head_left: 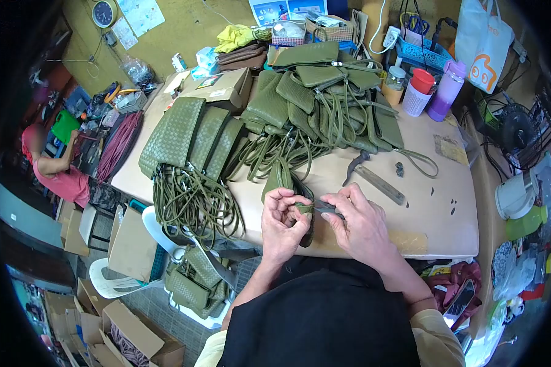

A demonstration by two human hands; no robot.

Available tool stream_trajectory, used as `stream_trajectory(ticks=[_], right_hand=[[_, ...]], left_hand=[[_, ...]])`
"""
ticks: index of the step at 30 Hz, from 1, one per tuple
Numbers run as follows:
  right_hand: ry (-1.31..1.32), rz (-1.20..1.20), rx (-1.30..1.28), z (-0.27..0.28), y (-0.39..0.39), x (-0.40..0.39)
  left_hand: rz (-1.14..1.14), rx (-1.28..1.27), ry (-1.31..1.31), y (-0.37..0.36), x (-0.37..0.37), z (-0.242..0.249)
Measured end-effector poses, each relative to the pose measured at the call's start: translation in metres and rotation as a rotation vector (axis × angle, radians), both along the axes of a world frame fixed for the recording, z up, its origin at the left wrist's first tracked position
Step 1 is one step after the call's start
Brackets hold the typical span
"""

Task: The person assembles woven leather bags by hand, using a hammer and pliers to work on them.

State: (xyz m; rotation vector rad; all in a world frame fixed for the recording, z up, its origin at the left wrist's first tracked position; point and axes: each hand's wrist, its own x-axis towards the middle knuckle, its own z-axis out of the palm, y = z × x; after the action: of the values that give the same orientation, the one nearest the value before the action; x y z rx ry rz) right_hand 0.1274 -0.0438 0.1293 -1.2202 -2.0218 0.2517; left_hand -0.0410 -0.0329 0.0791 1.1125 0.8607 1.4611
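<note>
My left hand (pixel 283 225) pinches the edge of a small olive-green leather pouch (pixel 279 177) near the table's front edge. Closed around a thin dark metal tool, my right hand (pixel 360 219) brings its tip close to the pinched spot. The tool (pixel 326 208) is mostly covered by my fingers, so its exact kind is hidden. Just beyond my right hand lie a dark curved-handled tool (pixel 354 166) and a flat wooden strip (pixel 379 185). To the left, woven green pouches (pixel 172 134) are stacked with their straps (pixel 193 202) hanging over the edge.
A large heap of green pouches (pixel 312 101) fills the table's back middle. Bottles, including a purple one (pixel 448 88), stand at the back right. More pouches (pixel 193 284) sit on a white chair at lower left. A person in pink (pixel 64 171) is at far left.
</note>
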Motion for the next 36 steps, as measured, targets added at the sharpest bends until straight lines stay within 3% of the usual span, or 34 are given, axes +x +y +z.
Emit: stream_trajectory(ticks=[14,23,26,28,29,31,32,33,35,36], right_hand=[[0.023,-0.011,-0.028,0.001,0.0,-0.001],[-0.127,-0.089,-0.042,-0.01,0.003,-0.007],[-0.036,-0.129,-0.021,-0.041,0.016,-0.009],[0.343,-0.107,-0.032,-0.054,0.028,-0.006],[0.343,-0.108,-0.032,-0.055,0.031,-0.002],[0.871,-0.003,-0.544,-0.05,0.032,0.009],[0.681,0.091,-0.305,-0.067,0.038,0.014],[0.681,0.093,-0.304,-0.071,0.037,0.018],[0.629,0.342,-0.609,-0.078,0.028,0.021],[0.712,0.26,-0.613,-0.082,0.022,0.013]], left_hand=[[-0.001,0.029,0.034,-0.002,0.002,-0.002],[0.044,0.076,0.088,-0.004,0.016,-0.015],[0.103,0.088,0.103,-0.005,0.027,-0.035],[0.117,0.044,0.13,-0.008,0.03,-0.044],[0.115,0.045,0.13,-0.008,0.03,-0.046],[0.107,0.002,0.078,-0.009,0.027,-0.051],[0.129,0.021,-0.003,-0.007,0.028,-0.052],[0.131,0.022,-0.003,-0.005,0.026,-0.051],[0.143,0.056,0.027,-0.001,0.023,-0.049],[0.144,0.051,0.005,-0.001,0.024,-0.047]])
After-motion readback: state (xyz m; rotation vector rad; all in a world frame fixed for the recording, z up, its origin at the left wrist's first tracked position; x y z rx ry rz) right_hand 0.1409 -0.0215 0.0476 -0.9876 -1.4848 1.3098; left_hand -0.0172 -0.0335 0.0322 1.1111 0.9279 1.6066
